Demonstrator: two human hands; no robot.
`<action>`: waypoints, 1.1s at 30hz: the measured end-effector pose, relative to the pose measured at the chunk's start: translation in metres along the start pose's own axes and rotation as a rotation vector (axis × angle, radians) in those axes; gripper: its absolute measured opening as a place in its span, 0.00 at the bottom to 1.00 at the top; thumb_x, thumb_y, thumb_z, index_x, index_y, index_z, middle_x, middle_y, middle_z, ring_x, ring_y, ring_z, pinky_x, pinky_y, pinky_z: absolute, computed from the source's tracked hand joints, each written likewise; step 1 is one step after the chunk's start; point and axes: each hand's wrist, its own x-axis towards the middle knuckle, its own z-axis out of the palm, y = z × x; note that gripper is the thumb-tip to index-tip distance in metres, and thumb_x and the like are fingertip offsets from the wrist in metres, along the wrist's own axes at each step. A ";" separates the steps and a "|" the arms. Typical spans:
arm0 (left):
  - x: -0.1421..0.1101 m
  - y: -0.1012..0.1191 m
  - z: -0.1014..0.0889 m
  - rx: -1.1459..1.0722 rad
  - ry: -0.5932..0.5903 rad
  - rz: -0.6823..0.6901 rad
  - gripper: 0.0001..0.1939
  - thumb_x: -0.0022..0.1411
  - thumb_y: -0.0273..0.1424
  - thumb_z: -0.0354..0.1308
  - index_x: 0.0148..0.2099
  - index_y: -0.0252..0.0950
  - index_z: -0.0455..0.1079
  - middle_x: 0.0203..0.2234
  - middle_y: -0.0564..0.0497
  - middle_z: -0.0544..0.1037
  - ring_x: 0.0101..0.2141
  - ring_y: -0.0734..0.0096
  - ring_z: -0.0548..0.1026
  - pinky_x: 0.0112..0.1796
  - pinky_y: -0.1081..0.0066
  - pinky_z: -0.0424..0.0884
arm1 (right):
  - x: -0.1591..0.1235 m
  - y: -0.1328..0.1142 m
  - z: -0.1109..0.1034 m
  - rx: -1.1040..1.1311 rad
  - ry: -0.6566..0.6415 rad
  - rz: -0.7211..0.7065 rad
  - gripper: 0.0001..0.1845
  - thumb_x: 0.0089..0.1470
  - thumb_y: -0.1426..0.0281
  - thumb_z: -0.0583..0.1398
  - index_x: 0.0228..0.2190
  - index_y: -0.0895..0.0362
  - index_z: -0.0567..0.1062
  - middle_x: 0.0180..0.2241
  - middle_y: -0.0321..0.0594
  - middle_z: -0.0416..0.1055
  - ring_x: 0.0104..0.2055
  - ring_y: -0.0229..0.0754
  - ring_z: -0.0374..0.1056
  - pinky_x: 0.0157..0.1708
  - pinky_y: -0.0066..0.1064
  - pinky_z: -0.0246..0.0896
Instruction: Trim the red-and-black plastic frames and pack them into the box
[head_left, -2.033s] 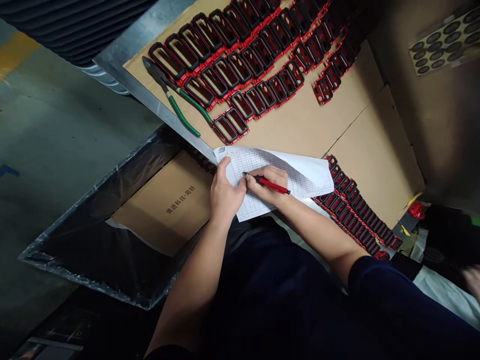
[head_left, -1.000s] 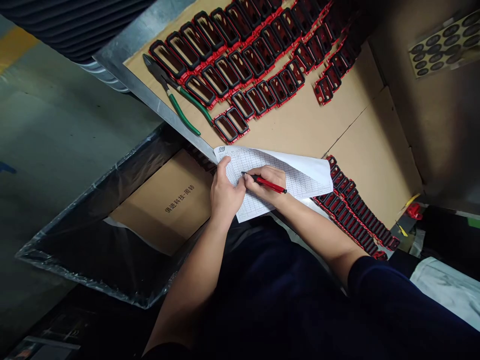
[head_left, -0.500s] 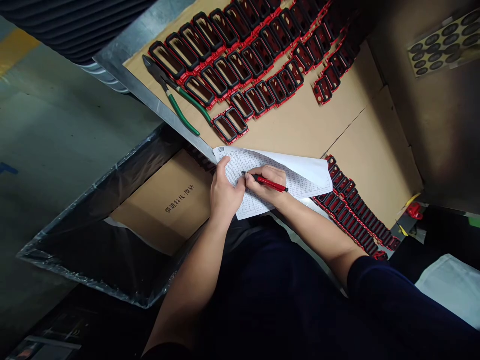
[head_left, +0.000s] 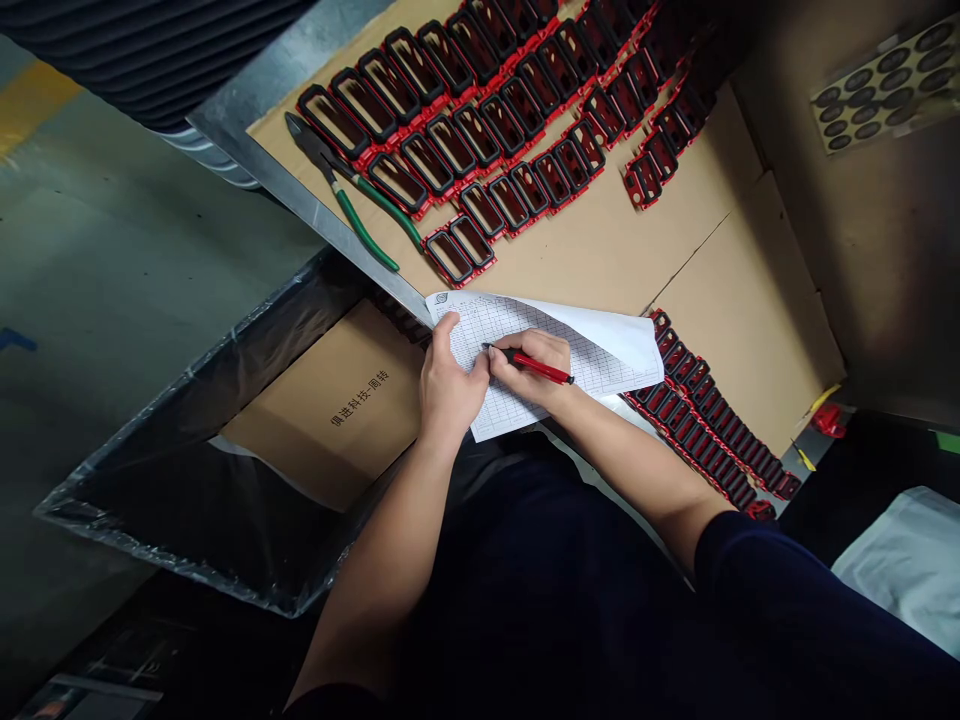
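Observation:
A white printed form [head_left: 480,320] with a ruled grid lies at the table's near edge, its far right part curled over. My left hand [head_left: 450,385] grips the form's left side, partly over it; some of its fingers are hidden. Between the fingers of my right hand [head_left: 536,360] is a red pen [head_left: 544,368] with a black end. The pen's tip meets the form close to my left hand, and my right hand rests on the sheet. I cannot make out the writing.
Rows of red-and-black rectangular frames [head_left: 457,140] stand on the cardboard-covered table [head_left: 600,250]. Green-handled pliers [head_left: 367,215] lie at its left edge. More frames [head_left: 697,400] sit at the right. A plastic-lined bin [head_left: 172,400] holding a cardboard piece [head_left: 322,400] stands below left.
Almost nothing differs. My right hand and the pen appear shifted very slightly left, along with the whole view; both grips are the same.

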 end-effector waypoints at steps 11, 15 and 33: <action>-0.001 0.002 -0.001 0.020 -0.010 -0.010 0.31 0.59 0.31 0.63 0.64 0.43 0.61 0.61 0.44 0.73 0.60 0.51 0.71 0.59 0.54 0.70 | -0.001 0.000 0.001 0.003 -0.002 0.017 0.09 0.59 0.66 0.61 0.27 0.54 0.76 0.23 0.35 0.78 0.25 0.38 0.74 0.31 0.30 0.72; -0.001 0.001 -0.001 0.005 -0.003 -0.002 0.31 0.59 0.31 0.63 0.64 0.43 0.61 0.61 0.44 0.73 0.61 0.51 0.71 0.60 0.54 0.70 | -0.002 0.001 0.001 -0.023 -0.031 0.045 0.10 0.59 0.64 0.60 0.27 0.53 0.76 0.23 0.35 0.78 0.24 0.38 0.74 0.30 0.31 0.72; -0.001 0.002 -0.001 0.020 -0.016 -0.005 0.31 0.60 0.31 0.62 0.64 0.42 0.60 0.61 0.44 0.72 0.61 0.51 0.71 0.60 0.53 0.69 | -0.002 0.001 0.002 -0.038 -0.033 0.050 0.11 0.59 0.64 0.60 0.27 0.53 0.76 0.22 0.34 0.77 0.23 0.38 0.73 0.30 0.31 0.71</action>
